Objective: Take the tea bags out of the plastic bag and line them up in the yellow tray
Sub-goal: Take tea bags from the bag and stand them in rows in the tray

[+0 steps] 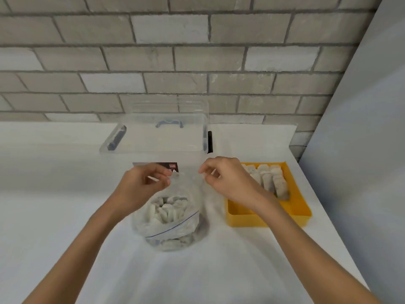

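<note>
Two bare hands meet over one clear zip-top plastic bag (pixel 173 224) that stands on the white countertop (pixel 65 216). The left hand (pixel 142 185) pinches the left side of the bag's upper edge between thumb and curled fingers, and the right hand (pixel 228 178) pinches the right side of the same edge, so the mouth of the bag is held between the two grips. Directly below the pinches, inside the bag, lies a loose heap of pale white tea bags (pixel 168 209) (too many and too blurred to count), with the bag's blue zip line running slantwise across the heap nearer the person. Just to the right of the right hand's grip, partly under that wrist, sits one shallow rectangular yellow plastic tray (pixel 263 220). More white tea bags (pixel 271 178) stand on edge in close rows in its far half, several in all, though an exact number cannot be told, and its near half shows bare yellow floor. Beyond the grips, touching or just behind the bag's top, a dark printed label (pixel 168 167) shows, and further beyond it stands one clear lidded plastic storage box (pixel 157 137) with dark clasps, set against the grey brick wall (pixel 175 62).
</note>
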